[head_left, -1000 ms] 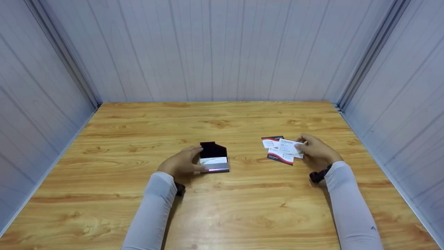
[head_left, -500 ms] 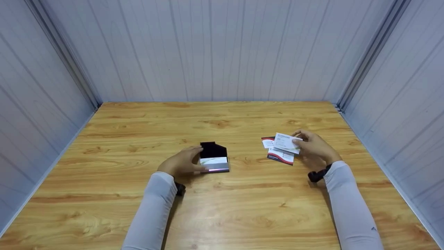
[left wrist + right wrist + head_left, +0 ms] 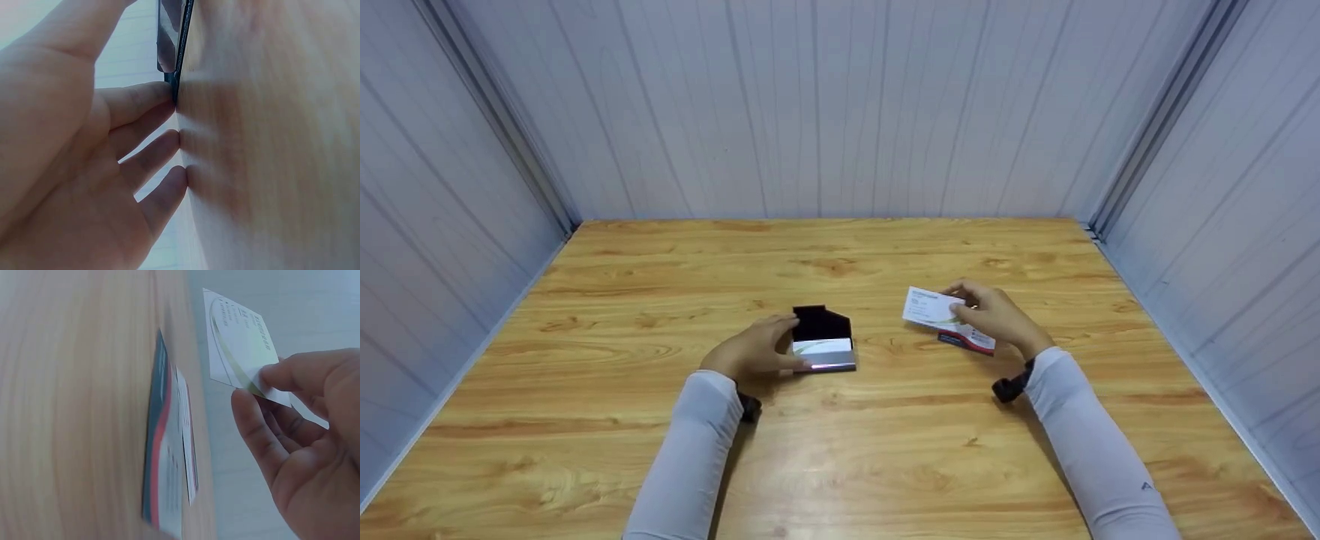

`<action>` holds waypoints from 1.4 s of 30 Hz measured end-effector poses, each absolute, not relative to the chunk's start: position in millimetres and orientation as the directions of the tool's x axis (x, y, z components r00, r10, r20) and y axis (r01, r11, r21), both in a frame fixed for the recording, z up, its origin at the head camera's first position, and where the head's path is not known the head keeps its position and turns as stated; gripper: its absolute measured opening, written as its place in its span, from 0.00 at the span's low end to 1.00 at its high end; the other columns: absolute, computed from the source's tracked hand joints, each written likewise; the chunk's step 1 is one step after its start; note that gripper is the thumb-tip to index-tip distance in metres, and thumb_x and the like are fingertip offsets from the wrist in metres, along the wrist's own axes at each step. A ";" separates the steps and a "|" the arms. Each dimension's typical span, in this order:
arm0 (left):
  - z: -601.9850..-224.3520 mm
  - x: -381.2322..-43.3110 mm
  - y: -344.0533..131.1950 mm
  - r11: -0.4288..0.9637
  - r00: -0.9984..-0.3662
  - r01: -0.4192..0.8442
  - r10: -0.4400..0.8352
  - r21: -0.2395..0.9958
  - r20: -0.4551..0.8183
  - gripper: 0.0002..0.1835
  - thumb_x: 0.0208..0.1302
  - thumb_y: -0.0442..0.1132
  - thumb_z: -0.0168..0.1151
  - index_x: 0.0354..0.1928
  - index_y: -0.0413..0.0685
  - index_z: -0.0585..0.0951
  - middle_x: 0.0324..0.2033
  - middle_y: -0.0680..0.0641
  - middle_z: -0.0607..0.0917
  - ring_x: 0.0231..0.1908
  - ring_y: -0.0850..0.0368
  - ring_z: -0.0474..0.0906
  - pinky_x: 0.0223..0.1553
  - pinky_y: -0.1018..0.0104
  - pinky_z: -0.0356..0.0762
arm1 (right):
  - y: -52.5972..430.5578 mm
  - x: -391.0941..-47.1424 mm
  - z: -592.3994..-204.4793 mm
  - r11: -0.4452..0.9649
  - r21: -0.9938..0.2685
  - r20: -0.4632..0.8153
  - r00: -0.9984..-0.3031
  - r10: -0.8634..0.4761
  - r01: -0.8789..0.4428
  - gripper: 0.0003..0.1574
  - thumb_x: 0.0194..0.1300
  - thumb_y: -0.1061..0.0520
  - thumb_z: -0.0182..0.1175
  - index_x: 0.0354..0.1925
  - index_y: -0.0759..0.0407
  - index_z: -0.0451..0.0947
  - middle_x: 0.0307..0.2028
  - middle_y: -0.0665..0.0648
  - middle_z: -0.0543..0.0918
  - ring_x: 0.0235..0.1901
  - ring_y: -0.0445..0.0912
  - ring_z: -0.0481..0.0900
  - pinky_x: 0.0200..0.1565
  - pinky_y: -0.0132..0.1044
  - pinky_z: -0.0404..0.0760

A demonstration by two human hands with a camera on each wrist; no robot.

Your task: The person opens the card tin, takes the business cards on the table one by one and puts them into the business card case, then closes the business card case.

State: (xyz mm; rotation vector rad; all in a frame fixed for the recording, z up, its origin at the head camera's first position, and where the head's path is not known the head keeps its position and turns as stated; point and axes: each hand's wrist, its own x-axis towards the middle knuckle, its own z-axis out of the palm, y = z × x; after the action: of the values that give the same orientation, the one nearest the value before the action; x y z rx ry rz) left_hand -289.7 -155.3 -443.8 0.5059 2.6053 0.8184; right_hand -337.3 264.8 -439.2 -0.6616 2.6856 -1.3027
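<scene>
An open business card case [image 3: 831, 355], its black lid folded back, lies on the table with white cards inside. My left hand [image 3: 754, 347] steadies it from the left, the thumb at its front and the index finger by the lid. In the left wrist view the other fingertips [image 3: 179, 175] rest on the tabletop. My right hand [image 3: 997, 315] pinches a white business card [image 3: 931, 307] between thumb and fingers, held above the table. Below it, partly covered in the head view, lie red, white and dark business cards [image 3: 160, 455].
The wood-grain table [image 3: 840, 465] spans most of the head view. Pale panelled walls [image 3: 840, 112] enclose it at the back and on both sides. Dark straps with cameras [image 3: 1011, 387] sit at the wrists.
My right hand has lifted the white business card off the loose cards and carried it left toward the case. My left hand and the case have stayed in place.
</scene>
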 end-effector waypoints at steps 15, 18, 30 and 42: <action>-442.6 -290.9 -154.4 0.770 -0.874 0.219 0.428 0.599 -0.231 0.50 0.63 0.60 0.68 0.79 0.50 0.56 0.77 0.45 0.55 0.76 0.44 0.46 0.72 0.44 0.50 | 191.8 -339.9 -439.5 0.458 -0.772 0.188 -0.847 -0.497 -0.441 0.14 0.74 0.60 0.59 0.56 0.57 0.79 0.47 0.56 0.84 0.44 0.49 0.82 0.41 0.41 0.84; -443.2 -292.2 -154.7 0.772 -0.875 0.215 0.425 0.598 -0.233 0.50 0.62 0.60 0.69 0.79 0.50 0.56 0.77 0.45 0.55 0.76 0.44 0.46 0.72 0.45 0.50 | 177.1 -342.7 -440.5 0.443 -0.749 0.231 -0.822 -0.521 -0.492 0.14 0.73 0.61 0.59 0.55 0.59 0.80 0.46 0.56 0.85 0.42 0.48 0.82 0.43 0.41 0.83; -445.7 -293.8 -153.0 0.778 -0.878 0.237 0.428 0.582 -0.214 0.49 0.62 0.60 0.69 0.78 0.49 0.59 0.75 0.43 0.59 0.75 0.44 0.50 0.73 0.46 0.50 | 123.7 -338.2 -447.3 0.411 -0.745 0.239 -0.786 -0.570 -0.525 0.15 0.72 0.62 0.59 0.55 0.56 0.84 0.46 0.53 0.83 0.42 0.44 0.81 0.45 0.38 0.82; -447.8 -296.0 -152.3 0.734 -0.881 0.231 0.437 0.639 -0.182 0.42 0.61 0.57 0.72 0.74 0.53 0.67 0.70 0.47 0.68 0.70 0.49 0.60 0.71 0.50 0.55 | 99.9 -336.4 -452.2 0.408 -0.713 0.250 -0.751 -0.612 -0.570 0.14 0.73 0.62 0.58 0.53 0.56 0.84 0.43 0.50 0.83 0.41 0.42 0.80 0.44 0.36 0.81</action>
State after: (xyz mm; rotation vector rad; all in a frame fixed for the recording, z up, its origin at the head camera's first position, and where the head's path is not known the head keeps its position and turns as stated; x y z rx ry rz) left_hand -296.0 -152.3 -447.8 0.5197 2.6160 0.9027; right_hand -336.4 99.9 -452.2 -1.0895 2.5942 -1.2815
